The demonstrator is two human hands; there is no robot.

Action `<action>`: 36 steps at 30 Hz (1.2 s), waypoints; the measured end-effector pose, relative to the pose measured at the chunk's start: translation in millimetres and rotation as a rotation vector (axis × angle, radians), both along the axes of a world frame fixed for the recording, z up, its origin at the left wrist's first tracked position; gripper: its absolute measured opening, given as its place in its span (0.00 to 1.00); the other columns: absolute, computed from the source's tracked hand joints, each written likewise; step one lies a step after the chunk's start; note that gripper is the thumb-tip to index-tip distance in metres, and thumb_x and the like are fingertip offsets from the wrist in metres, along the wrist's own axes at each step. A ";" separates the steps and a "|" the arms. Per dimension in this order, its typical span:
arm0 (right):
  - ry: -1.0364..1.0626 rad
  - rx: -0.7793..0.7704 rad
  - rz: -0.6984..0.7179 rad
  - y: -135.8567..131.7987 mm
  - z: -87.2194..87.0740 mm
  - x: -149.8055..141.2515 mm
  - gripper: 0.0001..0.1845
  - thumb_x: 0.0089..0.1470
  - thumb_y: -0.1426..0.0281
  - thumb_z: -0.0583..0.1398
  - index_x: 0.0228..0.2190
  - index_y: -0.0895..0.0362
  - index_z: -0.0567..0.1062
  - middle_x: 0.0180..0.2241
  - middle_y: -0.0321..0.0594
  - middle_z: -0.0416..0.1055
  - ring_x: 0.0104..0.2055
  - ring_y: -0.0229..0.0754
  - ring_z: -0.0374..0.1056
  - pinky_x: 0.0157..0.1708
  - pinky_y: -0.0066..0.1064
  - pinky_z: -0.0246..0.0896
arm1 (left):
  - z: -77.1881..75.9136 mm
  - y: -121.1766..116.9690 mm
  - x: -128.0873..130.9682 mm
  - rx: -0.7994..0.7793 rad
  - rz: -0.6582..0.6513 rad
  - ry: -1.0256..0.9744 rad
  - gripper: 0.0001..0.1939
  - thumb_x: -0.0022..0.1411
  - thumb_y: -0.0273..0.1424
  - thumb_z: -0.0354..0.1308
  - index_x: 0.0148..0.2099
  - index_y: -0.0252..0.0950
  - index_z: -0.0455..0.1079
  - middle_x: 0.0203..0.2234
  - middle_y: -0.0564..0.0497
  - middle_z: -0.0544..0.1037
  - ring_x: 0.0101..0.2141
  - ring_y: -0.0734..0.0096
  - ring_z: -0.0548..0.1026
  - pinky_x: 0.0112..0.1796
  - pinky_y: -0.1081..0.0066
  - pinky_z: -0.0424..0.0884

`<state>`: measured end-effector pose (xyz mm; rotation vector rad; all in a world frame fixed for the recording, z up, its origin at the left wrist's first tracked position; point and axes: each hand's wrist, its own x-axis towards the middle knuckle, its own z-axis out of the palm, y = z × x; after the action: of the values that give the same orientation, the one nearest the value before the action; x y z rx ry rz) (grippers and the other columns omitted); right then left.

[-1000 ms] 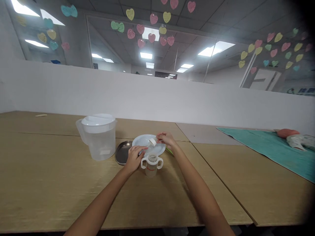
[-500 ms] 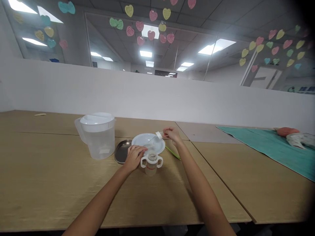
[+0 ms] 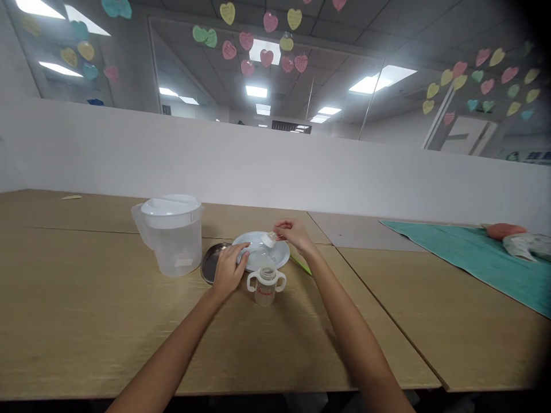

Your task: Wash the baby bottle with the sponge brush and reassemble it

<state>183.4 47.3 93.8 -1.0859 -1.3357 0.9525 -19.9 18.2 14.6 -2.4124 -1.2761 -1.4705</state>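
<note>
A baby bottle (image 3: 264,293) with two white side handles and red print stands upright and uncapped on the table. Just behind it lies a white plate (image 3: 282,261) with a clear item on it that I cannot make out. Above the plate, my right hand (image 3: 295,234) pinches a white bottle top (image 3: 269,240), holding it tilted by its clear upper part. My left hand (image 3: 231,267) is at the plate's left edge, thumb and fingers apart, holding nothing. It partly covers a dark metal tray (image 3: 208,265).
A clear pitcher (image 3: 178,238) with a white lid stands on the left. A green stick-like item (image 3: 301,265) lies right of the plate. Farther right, a teal cloth (image 3: 469,252) bears an orange and white item (image 3: 514,238). A white wall (image 3: 258,172) rises behind the table.
My right hand has moved slightly left with the bottle top, which is turned more downward over the plate. My left hand has drawn back a little to the left, its thumb now spread.
</note>
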 end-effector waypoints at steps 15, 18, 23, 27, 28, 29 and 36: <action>-0.918 0.531 0.135 -66.8 7.7 -62.1 0.18 0.56 0.59 0.54 0.42 0.59 0.71 0.38 0.43 0.70 0.41 0.39 0.64 0.40 0.29 0.54 | -4.0 -9.6 6.8 0.078 -0.059 -0.174 0.21 0.61 0.37 0.48 0.54 0.34 0.57 0.46 0.42 0.70 0.46 0.61 0.68 0.46 0.62 0.64; -1.057 0.520 0.177 -67.9 10.6 -62.5 0.20 0.61 0.61 0.46 0.36 0.60 0.73 0.33 0.42 0.72 0.35 0.38 0.65 0.36 0.27 0.52 | -2.9 -13.5 6.9 0.084 -0.076 -0.178 0.19 0.60 0.36 0.48 0.52 0.35 0.59 0.45 0.43 0.70 0.45 0.62 0.69 0.45 0.63 0.65; -1.202 0.564 0.175 -70.7 17.4 -62.9 0.22 0.62 0.64 0.44 0.31 0.59 0.73 0.26 0.40 0.70 0.28 0.36 0.61 0.30 0.27 0.47 | -4.5 -17.4 5.6 0.112 -0.076 -0.161 0.17 0.60 0.36 0.49 0.49 0.34 0.59 0.40 0.44 0.71 0.41 0.63 0.70 0.41 0.66 0.66; -1.075 0.564 0.229 -67.7 18.4 -57.1 0.23 0.62 0.63 0.45 0.26 0.59 0.73 0.21 0.36 0.67 0.24 0.34 0.56 0.28 0.26 0.45 | -5.2 -18.4 4.6 0.134 -0.065 -0.132 0.18 0.60 0.37 0.49 0.50 0.34 0.59 0.40 0.43 0.72 0.41 0.63 0.70 0.40 0.66 0.66; -1.025 0.558 0.251 -66.6 18.2 -55.3 0.23 0.62 0.62 0.45 0.25 0.59 0.72 0.20 0.35 0.65 0.24 0.33 0.55 0.27 0.26 0.45 | -5.0 -18.6 4.5 0.139 -0.063 -0.129 0.19 0.59 0.37 0.50 0.51 0.34 0.59 0.40 0.43 0.72 0.41 0.63 0.71 0.41 0.65 0.66; -0.974 0.549 0.275 -65.5 17.8 -53.5 0.23 0.61 0.62 0.46 0.24 0.60 0.72 0.20 0.34 0.64 0.23 0.32 0.54 0.27 0.26 0.44 | -4.8 -18.7 4.3 0.144 -0.063 -0.126 0.19 0.59 0.37 0.50 0.51 0.34 0.59 0.40 0.43 0.72 0.41 0.63 0.70 0.41 0.65 0.66; -0.567 0.265 0.411 -55.3 10.2 -49.2 0.22 0.55 0.58 0.51 0.21 0.60 0.71 0.19 0.32 0.63 0.24 0.32 0.58 0.26 0.23 0.51 | -7.1 -15.0 0.3 0.215 -0.081 -0.092 0.21 0.59 0.36 0.51 0.53 0.35 0.57 0.42 0.43 0.70 0.43 0.62 0.69 0.43 0.64 0.65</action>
<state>134.2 -8.0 104.1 -0.9236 -2.1468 0.7450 -19.6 3.3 7.6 -2.3068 -0.9862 -1.6622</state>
